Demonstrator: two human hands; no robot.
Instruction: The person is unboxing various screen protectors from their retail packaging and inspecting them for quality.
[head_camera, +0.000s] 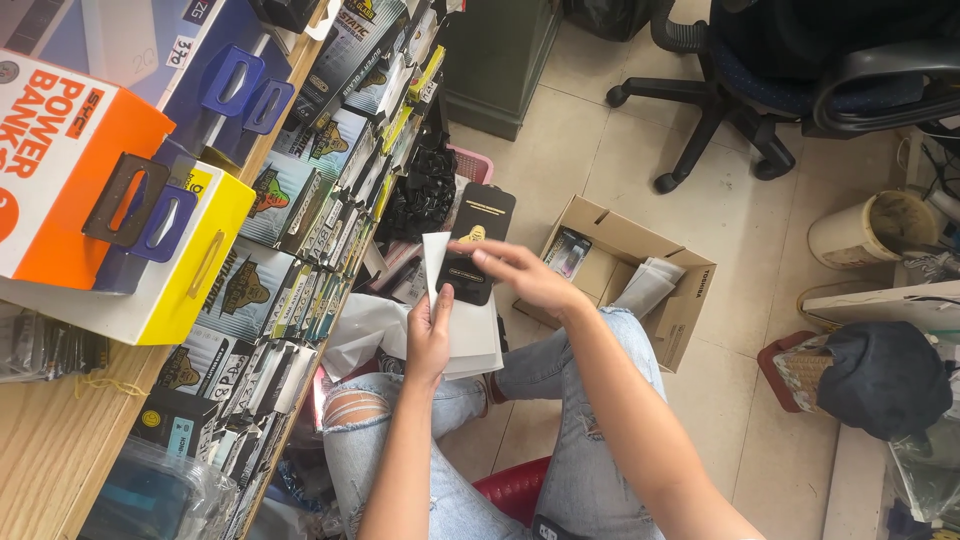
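Both hands raised together, left (428, 335) gripping, right (520, 275) pinching.

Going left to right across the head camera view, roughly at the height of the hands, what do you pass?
Orange and white box → yellow and white box → rows of packets along the shelf edge → left hand → black flat package → right hand → open cardboard box → dark cap.

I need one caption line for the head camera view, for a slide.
Seated person's left hand holds white sleeves while right hand grips a black flat package, beside shelves of similar packages.
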